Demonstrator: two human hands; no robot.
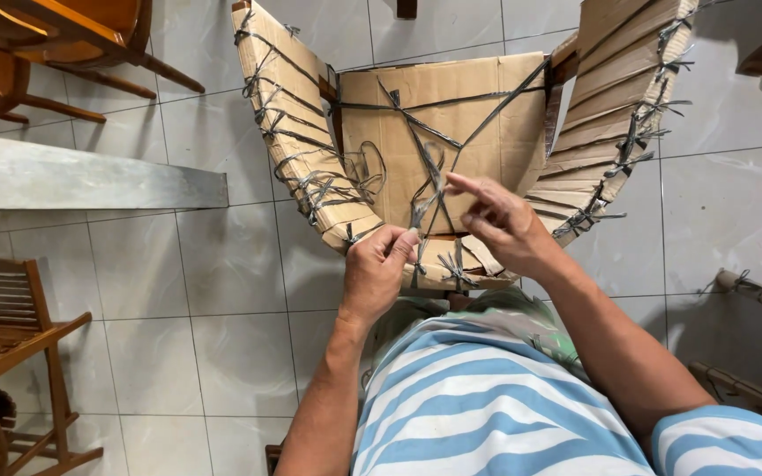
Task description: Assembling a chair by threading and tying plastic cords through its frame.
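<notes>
A cardboard-wrapped chair (438,123) stands on the tiled floor (178,264) right in front of the person, its curved arms and back bound with grey plastic strapping (425,167). The left hand (377,269) is closed, pinching a strap end at the front edge; the right hand (500,216) has fingers loosely spread, fingertips on the crossing straps. The strapping looks thin, slick and springy (best pinched near a knot); the cardboard seems light and easily creased. No containers show; bare wooden chairs (11,326) stand well apart.
</notes>
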